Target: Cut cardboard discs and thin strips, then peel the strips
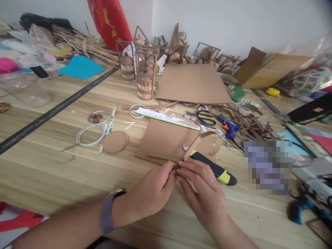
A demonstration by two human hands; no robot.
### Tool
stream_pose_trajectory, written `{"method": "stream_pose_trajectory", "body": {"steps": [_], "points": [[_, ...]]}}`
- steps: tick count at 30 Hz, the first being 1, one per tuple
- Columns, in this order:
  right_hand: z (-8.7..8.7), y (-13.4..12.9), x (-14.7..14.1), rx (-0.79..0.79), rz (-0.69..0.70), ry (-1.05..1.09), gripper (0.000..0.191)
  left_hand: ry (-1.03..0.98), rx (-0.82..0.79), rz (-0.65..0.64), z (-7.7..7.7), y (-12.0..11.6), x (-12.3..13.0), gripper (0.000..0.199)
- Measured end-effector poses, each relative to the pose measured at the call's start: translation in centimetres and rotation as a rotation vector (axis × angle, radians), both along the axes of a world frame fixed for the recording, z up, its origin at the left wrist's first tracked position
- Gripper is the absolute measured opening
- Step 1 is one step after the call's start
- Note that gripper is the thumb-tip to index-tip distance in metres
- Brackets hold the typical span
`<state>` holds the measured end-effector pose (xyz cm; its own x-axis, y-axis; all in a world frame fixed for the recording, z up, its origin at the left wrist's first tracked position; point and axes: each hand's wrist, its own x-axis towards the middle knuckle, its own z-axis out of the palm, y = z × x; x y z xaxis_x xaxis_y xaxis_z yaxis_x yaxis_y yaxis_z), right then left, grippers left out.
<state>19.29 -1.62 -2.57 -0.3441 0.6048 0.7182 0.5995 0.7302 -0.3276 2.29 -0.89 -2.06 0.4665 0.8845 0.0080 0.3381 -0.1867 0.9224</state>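
Observation:
My left hand (pixel 158 188), with a watch on its wrist, pinches the near end of a thin brown cardboard strip (pixel 193 146). Fingertips of my right hand (pixel 203 186) press on the same end, touching the left fingertips. From there the strip rises away and curls into a loop to the right. Under and beyond the hands lies a piece of brown cardboard (pixel 160 138), crossed at its far edge by a white ruler-like strip (pixel 168 118). A black and yellow utility knife (pixel 212 166) rests just beyond my right hand.
Cardboard discs (pixel 114 141), tape rings (pixel 90 135) and brown balls (pixel 95 118) lie left. Scissors (pixel 206 117), a blue glue gun (pixel 229 128) and tangled strips (pixel 254 126) are right. Small slatted baskets (pixel 145 84) and a large cardboard sheet (pixel 193 83) stand or lie behind.

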Motion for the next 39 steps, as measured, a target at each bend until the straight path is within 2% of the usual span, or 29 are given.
{"method": "stream_pose_trajectory", "body": {"steps": [5, 11, 20, 23, 27, 32, 39], "points": [[0.36, -0.23, -0.22, -0.014, -0.001, 0.045, 0.024, -0.011, 0.004, 0.019, 0.21, -0.12, 0.13, 0.019], [0.54, -0.46, -0.17, -0.056, -0.004, 0.08, 0.021, -0.019, 0.08, 0.009, -0.1, -0.4, 0.07, 0.018], [0.01, -0.86, 0.32, -0.315, 0.013, 0.354, 0.016, -0.041, 0.233, -0.1, -0.07, -0.23, -0.45, 0.017], [0.17, -0.86, 0.27, -0.281, 0.039, 0.336, 0.016, -0.043, 0.198, -0.1, -0.01, -0.14, -0.57, 0.018], [0.56, -0.73, 0.16, -0.16, 0.096, 0.19, 0.023, -0.033, 0.12, -0.096, -0.29, -0.02, -0.54, 0.019], [0.35, -0.42, 0.02, -0.073, -0.004, 0.088, 0.018, -0.029, 0.031, -0.069, -0.51, -0.02, -0.39, 0.028], [0.18, -0.51, -0.18, -0.084, -0.028, 0.157, 0.018, -0.065, 0.106, -0.049, -0.21, -0.17, -0.2, 0.025]]}}
